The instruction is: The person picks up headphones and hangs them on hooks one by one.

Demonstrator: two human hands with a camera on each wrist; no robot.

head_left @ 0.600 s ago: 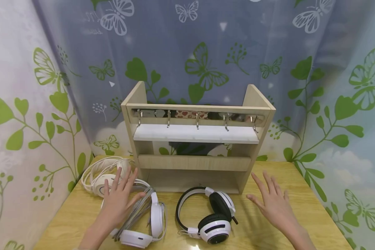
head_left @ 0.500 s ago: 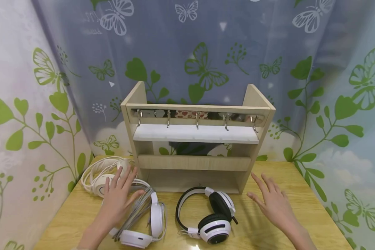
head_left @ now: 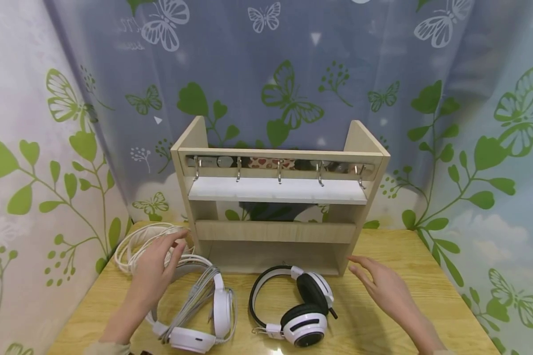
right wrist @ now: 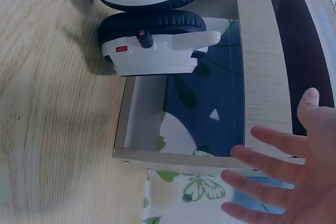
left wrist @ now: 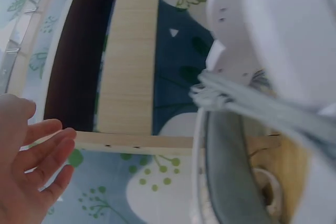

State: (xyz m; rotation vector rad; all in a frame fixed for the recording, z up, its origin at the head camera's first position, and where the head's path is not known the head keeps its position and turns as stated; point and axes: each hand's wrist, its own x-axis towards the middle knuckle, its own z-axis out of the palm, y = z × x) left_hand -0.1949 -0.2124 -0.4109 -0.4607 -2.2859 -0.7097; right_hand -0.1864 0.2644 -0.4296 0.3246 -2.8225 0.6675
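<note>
White headphones [head_left: 200, 315] with a bundled grey cable lie on the bench [head_left: 426, 296] just under the left hand [head_left: 153, 276], whose relaxed fingers reach over a cream headset [head_left: 135, 244] beyond it. Right hand [head_left: 384, 291] hovers released, fingers spread, beside the black-and-white headphones [head_left: 299, 308] and near the wooden rack [head_left: 275, 229].

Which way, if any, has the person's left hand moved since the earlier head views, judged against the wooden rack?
Yes. The left hand has slid left, away from the wooden rack, over the far-left white headphones, its fingers now bent.
</note>
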